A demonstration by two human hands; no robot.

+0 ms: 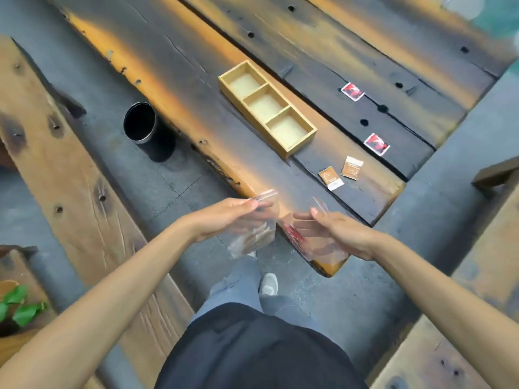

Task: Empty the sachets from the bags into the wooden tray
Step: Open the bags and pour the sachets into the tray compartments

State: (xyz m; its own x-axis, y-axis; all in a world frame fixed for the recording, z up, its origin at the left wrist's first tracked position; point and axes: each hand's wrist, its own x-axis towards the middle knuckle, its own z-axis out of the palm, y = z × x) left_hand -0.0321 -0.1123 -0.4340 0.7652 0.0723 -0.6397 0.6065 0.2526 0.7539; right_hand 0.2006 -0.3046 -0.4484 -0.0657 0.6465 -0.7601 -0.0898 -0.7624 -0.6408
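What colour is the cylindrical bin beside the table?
Black bin, seen in the head view.

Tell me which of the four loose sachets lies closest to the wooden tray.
The brown sachet nearer the hands, just past the tray's near corner. The other brown one and both red ones lie farther right.

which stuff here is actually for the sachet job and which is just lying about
For the job: wooden tray, brown-sachet bag in left hand, red-sachet bag in right hand, loose red sachets, loose brown sachets.
Lying about: black cup, green plant.
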